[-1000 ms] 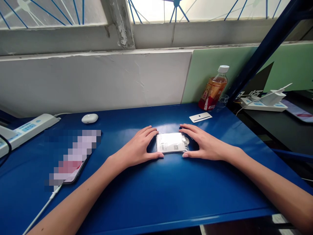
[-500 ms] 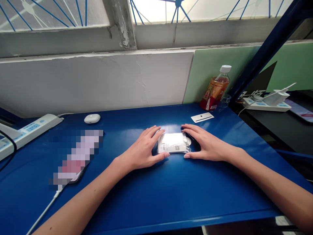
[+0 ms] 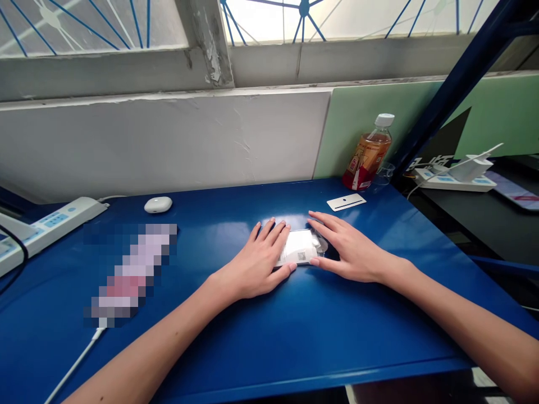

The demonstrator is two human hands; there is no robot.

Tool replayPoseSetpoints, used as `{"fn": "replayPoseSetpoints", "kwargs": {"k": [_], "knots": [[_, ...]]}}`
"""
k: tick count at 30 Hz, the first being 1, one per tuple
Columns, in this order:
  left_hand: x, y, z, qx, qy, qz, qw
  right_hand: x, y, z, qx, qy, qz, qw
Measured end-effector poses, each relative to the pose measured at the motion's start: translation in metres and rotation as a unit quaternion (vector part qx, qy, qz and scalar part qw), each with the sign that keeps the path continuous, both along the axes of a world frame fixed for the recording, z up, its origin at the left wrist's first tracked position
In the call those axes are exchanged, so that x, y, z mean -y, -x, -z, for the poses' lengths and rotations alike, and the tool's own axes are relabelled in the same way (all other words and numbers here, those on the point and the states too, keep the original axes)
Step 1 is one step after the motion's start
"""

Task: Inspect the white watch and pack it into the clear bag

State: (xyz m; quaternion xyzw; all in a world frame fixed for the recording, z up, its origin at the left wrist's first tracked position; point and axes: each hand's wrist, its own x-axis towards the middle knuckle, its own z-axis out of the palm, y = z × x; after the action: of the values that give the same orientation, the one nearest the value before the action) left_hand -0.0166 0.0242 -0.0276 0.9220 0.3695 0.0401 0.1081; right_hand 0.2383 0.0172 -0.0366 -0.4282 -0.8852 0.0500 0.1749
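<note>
our left hand (image 3: pixel 260 262) has slid over the left part of the packet (image 3: pixel 300 246), perhaps to steady it; our right hand (image 3: pixel 348 247) remains half open, thumb at the near-right corner. we see neither clasping it. it lies on the worktop (image 3: pixel 295 342). we count one packet, one bottle (image 3: pixel 366 160), one card (image 3: pixel 346 202), two power strips (image 3: pixel 67 219).
</note>
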Motion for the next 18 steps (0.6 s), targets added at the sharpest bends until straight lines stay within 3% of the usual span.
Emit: {"fn": "replayPoseSetpoints", "kwargs": {"k": [12, 18], "knots": [[0.001, 0.001, 0.005, 0.040, -0.011, -0.016, 0.999, 0.005, 0.014, 0.002, 0.048, -0.054, -0.022, 0.997], [0.002, -0.001, 0.000, 0.015, 0.001, -0.017, 1.000, 0.004, 0.013, 0.003, 0.077, -0.073, -0.040, 0.994]]}}
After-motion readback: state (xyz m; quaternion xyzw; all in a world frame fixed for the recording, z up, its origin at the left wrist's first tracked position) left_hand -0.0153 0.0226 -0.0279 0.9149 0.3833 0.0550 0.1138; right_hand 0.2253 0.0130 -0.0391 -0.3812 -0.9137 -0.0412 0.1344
